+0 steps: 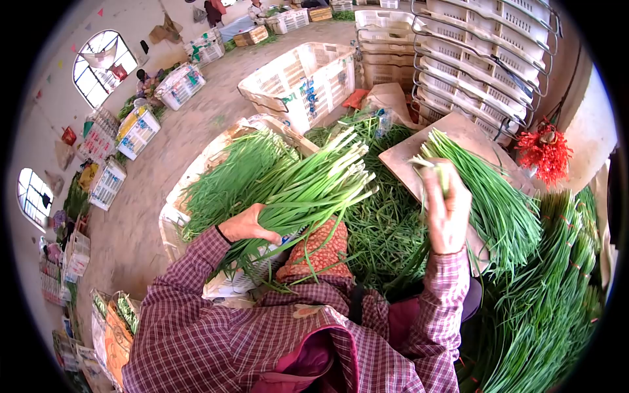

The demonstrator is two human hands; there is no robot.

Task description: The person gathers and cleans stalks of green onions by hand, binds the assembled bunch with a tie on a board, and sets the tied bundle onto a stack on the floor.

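Observation:
My left hand [246, 224] is closed around leaves at the near side of a large bunch of garlic chives [308, 177], its fingers partly hidden under them. The bunch lies across a white crate [171, 226], with pale stem ends pointing up and right. Raised on the right, my right hand [447, 208] grips a few garlic chives [426, 162]; their pale ends stick out above the fingers and some leaves hang below. Behind that hand another pile of garlic chives [488, 196] rests on a board [407, 157]. Loose green leaves [386, 226] cover the floor between my legs.
Tied chive bundles [550, 295] are heaped at right. Stacked white crates [481, 62] stand behind the board, with red ties [545, 152] hanging beside them. A large white crate [298, 85] sits ahead. More crates [180, 85] line the far wall, with people at the back.

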